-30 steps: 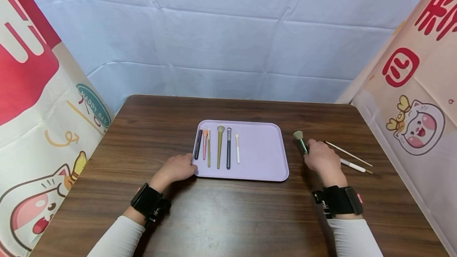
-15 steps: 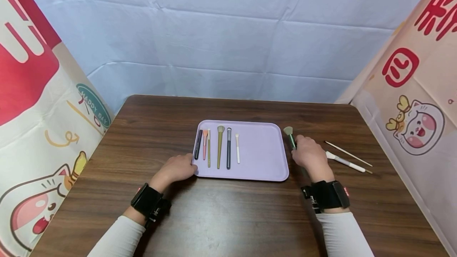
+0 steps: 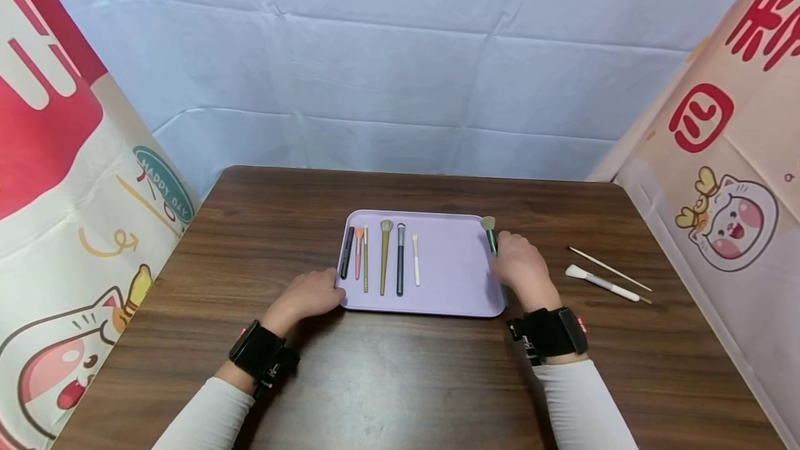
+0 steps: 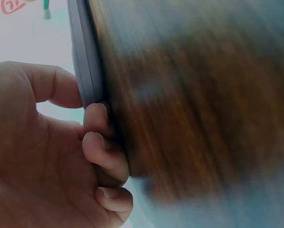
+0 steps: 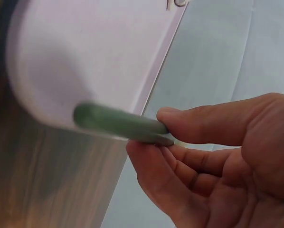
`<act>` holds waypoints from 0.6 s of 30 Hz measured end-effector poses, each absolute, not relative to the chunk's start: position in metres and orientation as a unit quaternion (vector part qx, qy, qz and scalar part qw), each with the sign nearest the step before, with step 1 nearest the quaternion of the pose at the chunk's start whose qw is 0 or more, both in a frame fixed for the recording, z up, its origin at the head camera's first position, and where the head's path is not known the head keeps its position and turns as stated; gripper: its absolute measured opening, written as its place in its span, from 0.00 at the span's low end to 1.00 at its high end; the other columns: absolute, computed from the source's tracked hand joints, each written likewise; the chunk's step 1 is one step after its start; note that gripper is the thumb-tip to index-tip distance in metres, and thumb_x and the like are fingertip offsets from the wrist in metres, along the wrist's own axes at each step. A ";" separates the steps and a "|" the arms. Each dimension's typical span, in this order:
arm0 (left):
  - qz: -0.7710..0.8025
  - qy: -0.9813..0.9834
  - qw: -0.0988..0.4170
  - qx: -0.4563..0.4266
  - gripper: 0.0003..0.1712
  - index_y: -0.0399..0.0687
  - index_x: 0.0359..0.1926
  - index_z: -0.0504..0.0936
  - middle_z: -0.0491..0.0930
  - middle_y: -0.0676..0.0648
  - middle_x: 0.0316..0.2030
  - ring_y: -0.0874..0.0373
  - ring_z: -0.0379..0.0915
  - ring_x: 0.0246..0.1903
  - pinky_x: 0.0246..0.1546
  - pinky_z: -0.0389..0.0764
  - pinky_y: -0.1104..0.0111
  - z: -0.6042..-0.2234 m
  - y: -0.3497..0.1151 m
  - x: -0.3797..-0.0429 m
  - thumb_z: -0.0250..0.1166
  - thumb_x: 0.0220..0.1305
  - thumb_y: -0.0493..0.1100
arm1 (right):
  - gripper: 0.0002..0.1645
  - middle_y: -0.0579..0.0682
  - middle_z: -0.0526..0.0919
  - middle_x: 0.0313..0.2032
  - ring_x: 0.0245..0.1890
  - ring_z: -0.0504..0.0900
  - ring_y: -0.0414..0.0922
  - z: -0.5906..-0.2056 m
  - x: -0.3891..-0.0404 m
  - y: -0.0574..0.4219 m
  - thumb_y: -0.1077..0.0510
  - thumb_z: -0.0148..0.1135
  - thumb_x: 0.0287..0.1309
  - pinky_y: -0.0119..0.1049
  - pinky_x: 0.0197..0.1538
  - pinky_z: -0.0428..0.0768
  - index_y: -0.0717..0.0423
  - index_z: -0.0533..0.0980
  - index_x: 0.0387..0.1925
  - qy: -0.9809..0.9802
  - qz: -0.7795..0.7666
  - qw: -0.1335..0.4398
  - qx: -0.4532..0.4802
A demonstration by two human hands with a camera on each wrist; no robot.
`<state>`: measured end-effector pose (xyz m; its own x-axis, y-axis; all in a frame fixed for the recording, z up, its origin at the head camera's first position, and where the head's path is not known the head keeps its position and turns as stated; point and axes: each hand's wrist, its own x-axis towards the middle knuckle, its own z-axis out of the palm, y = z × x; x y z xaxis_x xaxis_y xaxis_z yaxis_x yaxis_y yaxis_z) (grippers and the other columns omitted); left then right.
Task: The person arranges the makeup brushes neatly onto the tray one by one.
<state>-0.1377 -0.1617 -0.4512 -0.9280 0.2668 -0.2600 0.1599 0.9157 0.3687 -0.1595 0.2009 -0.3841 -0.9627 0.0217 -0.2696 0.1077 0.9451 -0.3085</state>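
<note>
In the head view my right hand [image 3: 523,266] is over the right end of a lilac tray [image 3: 456,276]. Its thumb and fingers pinch a green makeup brush [image 5: 113,121], whose pale bristles [image 3: 488,223] point toward the back; part of the handle is hidden by the hand in the head view. My left hand [image 3: 309,294] grips the tray's left front corner between thumb and curled fingers [image 4: 95,116]. Several makeup brushes lie side by side in the tray's left half, among them a black one [image 3: 346,253], an olive one [image 3: 384,259] and a short white one [image 3: 416,262].
Right of the tray, a white-handled brush [image 3: 603,283] and a thin pale brush [image 3: 609,269] lie on the brown wooden table [image 3: 400,380]. A light blue cloth [image 3: 400,89] hangs behind the table, and printed cloths stand at both sides.
My right hand has moved left with the green brush, from the table to over the tray's right edge, uncovering the white-handled brush. The left hand and tray have stayed still.
</note>
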 end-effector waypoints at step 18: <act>0.172 0.966 0.160 0.109 0.16 0.38 0.44 0.78 0.78 0.44 0.32 0.52 0.71 0.30 0.36 0.74 0.58 -0.449 -0.161 -0.138 0.56 0.65 0.47 | 0.21 0.63 0.76 0.39 0.34 0.77 0.53 -0.384 -0.168 0.168 0.60 0.54 0.68 0.39 0.30 0.74 0.73 0.70 0.55 0.969 -0.179 0.161 0.059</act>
<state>-0.1382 -0.1613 -0.4493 -0.9250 0.2657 -0.2717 0.1555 0.9170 0.3674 -0.1682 0.1684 -0.3837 -0.9413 0.0576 -0.3326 0.1728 0.9286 -0.3284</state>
